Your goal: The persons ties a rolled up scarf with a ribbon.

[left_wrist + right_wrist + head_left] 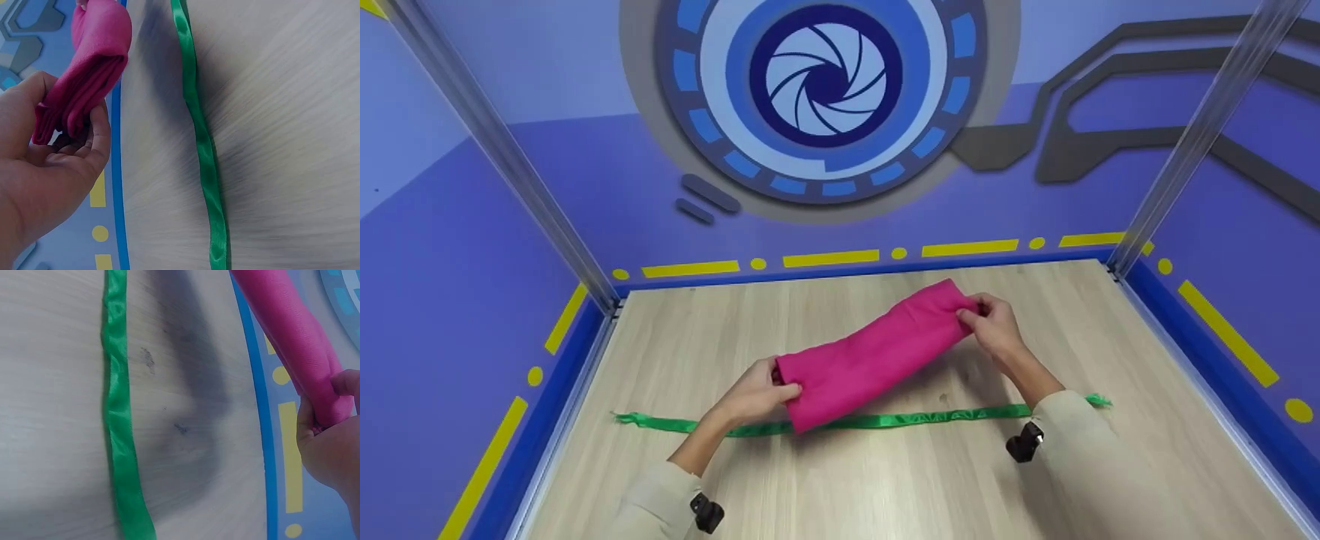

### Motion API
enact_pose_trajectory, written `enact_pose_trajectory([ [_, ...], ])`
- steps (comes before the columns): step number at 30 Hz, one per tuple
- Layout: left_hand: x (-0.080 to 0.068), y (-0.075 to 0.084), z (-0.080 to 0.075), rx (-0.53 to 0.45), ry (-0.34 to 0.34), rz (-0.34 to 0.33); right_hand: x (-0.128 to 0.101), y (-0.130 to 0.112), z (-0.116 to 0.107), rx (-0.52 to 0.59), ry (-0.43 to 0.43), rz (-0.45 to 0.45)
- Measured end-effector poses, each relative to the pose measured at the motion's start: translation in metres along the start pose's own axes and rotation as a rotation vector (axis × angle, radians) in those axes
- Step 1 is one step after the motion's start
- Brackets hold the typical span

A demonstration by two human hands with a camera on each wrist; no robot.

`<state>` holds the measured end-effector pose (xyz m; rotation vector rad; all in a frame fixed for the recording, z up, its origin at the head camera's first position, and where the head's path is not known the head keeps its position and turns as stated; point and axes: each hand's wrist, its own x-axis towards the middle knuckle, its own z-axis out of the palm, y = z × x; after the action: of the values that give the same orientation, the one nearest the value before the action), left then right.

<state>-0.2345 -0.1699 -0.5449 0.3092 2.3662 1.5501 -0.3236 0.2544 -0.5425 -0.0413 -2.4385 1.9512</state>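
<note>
Folded magenta fabric cloth (877, 356) held lifted above wood-grain tabletop (885, 480), centre frame. Left hand (750, 394) pinches its lower-left end, right hand (994, 326) its upper-right end. Looks soft, light, floppy; best gripped at folded ends. Green satin ribbon (930, 417) lies flat below.

So we've got a pale wood-grain worktop (885, 487) with a long green satin ribbon (945, 417) lying flat across it, running left to right. A blue border (870, 268) runs around the worktop edge, with yellow dashes and dots (830, 259) beyond it. The back wall has a big blue aperture-style emblem (825, 82), and two metal posts (502, 150) rise from the far corners.
</note>
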Motion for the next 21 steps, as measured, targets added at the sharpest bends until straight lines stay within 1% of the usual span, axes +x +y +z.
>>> enact_pose_trajectory([
  [4, 0.000, 0.000, 0.004, 0.014, -0.018, 0.019, 0.002, -0.002, -0.004, -0.015, 0.002, -0.014],
  [12, -0.003, 0.007, 0.008, -0.038, -0.081, 0.026, 0.005, 0.004, -0.007, -0.067, 0.036, -0.055],
  [15, -0.004, 0.009, 0.011, -0.063, -0.121, 0.024, 0.006, 0.006, -0.007, -0.076, 0.045, -0.058],
  [18, -0.005, 0.008, 0.013, -0.037, -0.151, 0.036, 0.007, 0.007, -0.007, -0.090, 0.046, -0.062],
  [21, -0.006, 0.008, 0.017, 0.010, -0.160, 0.058, 0.008, 0.007, -0.006, -0.103, 0.050, -0.060],
])
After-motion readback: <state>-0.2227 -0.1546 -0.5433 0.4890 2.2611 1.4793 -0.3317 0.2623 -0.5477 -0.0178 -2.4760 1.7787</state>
